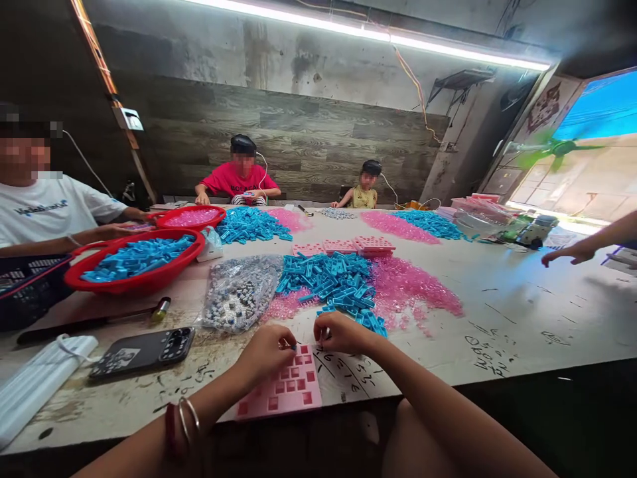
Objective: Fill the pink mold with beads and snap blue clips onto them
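Observation:
A pink tray (283, 388) with square recesses lies at the table's near edge. My left hand (271, 348) is over the tray's upper left part, fingers pinched on something small that I cannot make out. Just right of the tray's top edge, my right hand (341, 332) is closed, its fingertips together; what they hold is too small to name. Beyond my hands spread a pile of blue pieces (328, 279) and a pile of clear pink pieces (413, 285). A clear plastic bag (241, 292) of small metallic-looking parts sits beyond my left hand.
At left are a phone (144, 352), a white power strip (44, 382), a hammer (159, 310) and a red basket (134, 282) of blue pieces. Stacked pink trays (373, 246) stand behind the piles. Three people sit around the table; another person's hand (570, 252) reaches in from the right.

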### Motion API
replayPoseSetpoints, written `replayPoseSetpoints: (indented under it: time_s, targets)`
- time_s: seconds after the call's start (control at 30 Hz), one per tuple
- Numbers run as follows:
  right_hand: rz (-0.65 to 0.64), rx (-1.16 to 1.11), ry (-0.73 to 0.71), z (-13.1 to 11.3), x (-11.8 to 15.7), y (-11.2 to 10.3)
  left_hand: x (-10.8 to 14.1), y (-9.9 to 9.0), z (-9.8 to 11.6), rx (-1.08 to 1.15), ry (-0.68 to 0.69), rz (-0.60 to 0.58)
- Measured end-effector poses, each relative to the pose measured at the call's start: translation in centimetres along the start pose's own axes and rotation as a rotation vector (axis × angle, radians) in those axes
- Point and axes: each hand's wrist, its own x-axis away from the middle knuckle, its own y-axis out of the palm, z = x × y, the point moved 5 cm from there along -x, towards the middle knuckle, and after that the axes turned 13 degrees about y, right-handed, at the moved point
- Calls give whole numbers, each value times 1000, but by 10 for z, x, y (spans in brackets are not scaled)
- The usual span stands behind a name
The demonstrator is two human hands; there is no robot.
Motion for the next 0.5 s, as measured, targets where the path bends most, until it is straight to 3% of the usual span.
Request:
replayPoseSetpoints:
  time_s: [0.1, 0.3, 0.5]
  targets:
    - [14, 13, -6, 0, 0, -1, 1, -3, 4, -147, 39, 11]
    - [24, 11, -2, 2, -1, 0, 0, -5, 10, -233, 110, -52]
    - [54, -22, 24, 1, 0, -3, 2, -6, 5, -202, 51, -94]
